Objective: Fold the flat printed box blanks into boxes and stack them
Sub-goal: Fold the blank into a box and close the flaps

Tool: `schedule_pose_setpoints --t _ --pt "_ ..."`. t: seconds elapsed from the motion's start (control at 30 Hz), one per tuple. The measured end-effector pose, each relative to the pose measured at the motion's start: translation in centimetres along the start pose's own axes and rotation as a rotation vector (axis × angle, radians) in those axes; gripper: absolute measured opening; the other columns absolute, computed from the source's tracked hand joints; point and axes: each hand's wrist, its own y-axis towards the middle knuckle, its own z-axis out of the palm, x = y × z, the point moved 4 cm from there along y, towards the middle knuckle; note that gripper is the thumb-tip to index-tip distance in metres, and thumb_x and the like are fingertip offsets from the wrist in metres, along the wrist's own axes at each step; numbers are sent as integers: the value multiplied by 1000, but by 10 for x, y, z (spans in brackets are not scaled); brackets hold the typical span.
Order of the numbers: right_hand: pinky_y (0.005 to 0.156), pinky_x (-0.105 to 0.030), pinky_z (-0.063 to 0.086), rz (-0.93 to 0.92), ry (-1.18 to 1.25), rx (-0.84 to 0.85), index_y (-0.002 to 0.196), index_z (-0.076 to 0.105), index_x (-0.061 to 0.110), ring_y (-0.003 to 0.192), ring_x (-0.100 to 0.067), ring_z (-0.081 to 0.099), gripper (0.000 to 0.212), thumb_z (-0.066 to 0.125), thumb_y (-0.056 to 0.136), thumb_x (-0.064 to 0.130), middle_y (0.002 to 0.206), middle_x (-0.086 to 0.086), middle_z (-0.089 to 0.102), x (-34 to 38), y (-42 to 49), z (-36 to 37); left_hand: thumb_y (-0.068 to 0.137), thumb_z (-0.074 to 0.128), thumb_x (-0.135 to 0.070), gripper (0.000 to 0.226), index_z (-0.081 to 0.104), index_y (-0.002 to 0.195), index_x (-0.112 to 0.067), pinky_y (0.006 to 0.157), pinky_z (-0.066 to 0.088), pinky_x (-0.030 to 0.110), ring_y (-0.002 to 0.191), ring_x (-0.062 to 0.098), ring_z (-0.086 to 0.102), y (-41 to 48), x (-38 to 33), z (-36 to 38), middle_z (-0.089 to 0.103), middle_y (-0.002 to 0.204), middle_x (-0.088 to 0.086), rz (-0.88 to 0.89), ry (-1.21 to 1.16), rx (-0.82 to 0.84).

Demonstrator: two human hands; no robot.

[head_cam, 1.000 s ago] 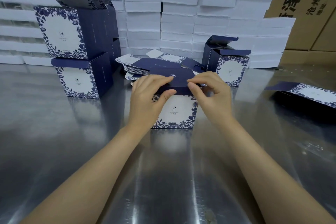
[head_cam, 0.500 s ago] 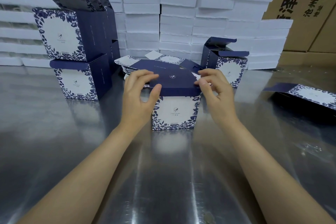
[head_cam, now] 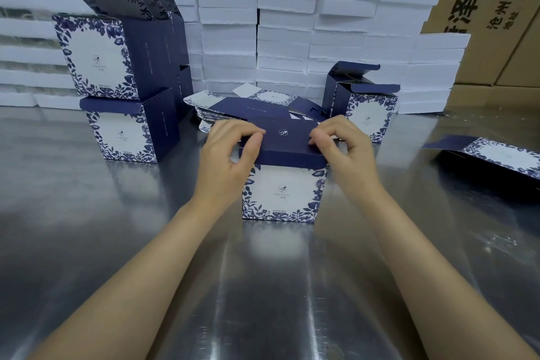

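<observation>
A folded box (head_cam: 282, 193), navy with a white floral front, stands on the steel table (head_cam: 146, 257) right in front of me. My left hand (head_cam: 226, 161) pinches the left edge of its navy lid, thumb at the side and fingers curled on top. My right hand (head_cam: 342, 152) pinches the lid's right edge the same way. Behind the box lies a pile of flat printed blanks (head_cam: 248, 108). At the left, folded boxes form a stack (head_cam: 122, 96), the upper ones with lids standing up.
Another folded box (head_cam: 365, 105) with raised flaps stands behind my right hand. One flat blank (head_cam: 493, 155) lies at the table's right edge. White foam boxes (head_cam: 292, 23) fill the back wall, and brown cartons (head_cam: 491, 9) stand at the right.
The navy lid has come down flat onto the box top. Both hands shifted from folding the flaps to pinching the lid's left and right edges.
</observation>
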Motion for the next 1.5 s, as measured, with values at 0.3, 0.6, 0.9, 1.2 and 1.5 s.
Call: schedule_pose_setpoints --t 0.3,0.6,0.9,1.2,1.5 --pt "87 -25 47 -47 12 137 90 74 13 98 -15 63 11 76 80 12 97 -4 67 4 -1 3 91 60 -24 22 71 98 -6 95 46 39 102 17 61 -4 0 1 69 103 0 76 -27 103" --pt "74 -24 48 -4 100 71 82 72 18 79 -8 61 14 71 83 5 83 -3 67 12 2 1 92 65 -18 12 73 88 -10 85 49 40 91 16 63 1 -5 1 70 90 -5 -75 -154 13" --pt "68 -33 47 9 89 43 83 73 20 75 -9 60 14 72 83 6 78 2 66 16 0 3 90 65 -22 9 67 82 -26 72 49 52 76 12 59 2 -5 -1 63 77 -27 -109 -131 -29" --pt "79 -24 48 36 228 -29 86 71 22 93 -16 65 19 73 81 4 93 -2 70 17 -1 -1 90 66 -25 8 65 98 -25 85 50 29 94 4 64 -1 -5 -2 70 93 -15 -156 -229 -94" --pt "76 -20 47 33 226 -74 76 72 22 83 -9 66 17 72 82 5 81 10 71 17 3 -1 92 62 -32 15 63 107 -32 92 45 22 106 3 61 1 0 -4 67 110 -21 -152 -249 -125"
